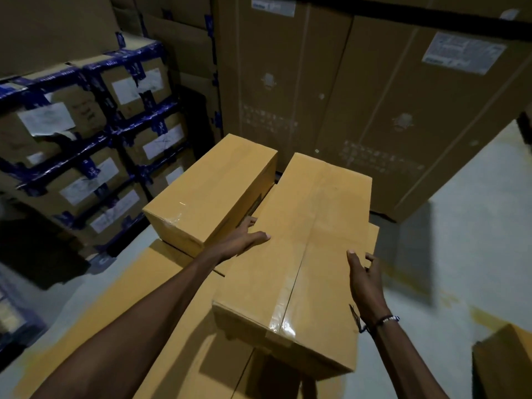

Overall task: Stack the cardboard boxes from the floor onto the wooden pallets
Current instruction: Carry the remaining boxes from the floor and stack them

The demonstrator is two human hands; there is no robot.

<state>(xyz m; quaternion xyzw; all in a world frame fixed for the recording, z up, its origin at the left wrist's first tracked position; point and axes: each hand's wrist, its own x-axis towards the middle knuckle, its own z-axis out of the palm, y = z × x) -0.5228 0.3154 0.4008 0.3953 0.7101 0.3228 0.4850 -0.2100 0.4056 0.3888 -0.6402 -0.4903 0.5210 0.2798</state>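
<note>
Mid-frame, the left hand grips the box's left edge; the right hand's hold is unclear.

Dim overhead light, corners falling dark. Glare glints off the clear tape on the nearest tan cardboard box. Soft shadows smear across the pale floor. The blue-taped stacked cartons at left look motion-blurred, and the edges bow.

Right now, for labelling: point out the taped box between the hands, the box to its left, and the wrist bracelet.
taped cardboard box (316, 226): head view, top face right of seam.
left cardboard box (213, 185): head view, top face middle.
beaded bracelet (389, 319): head view, beads on right wrist.
</note>
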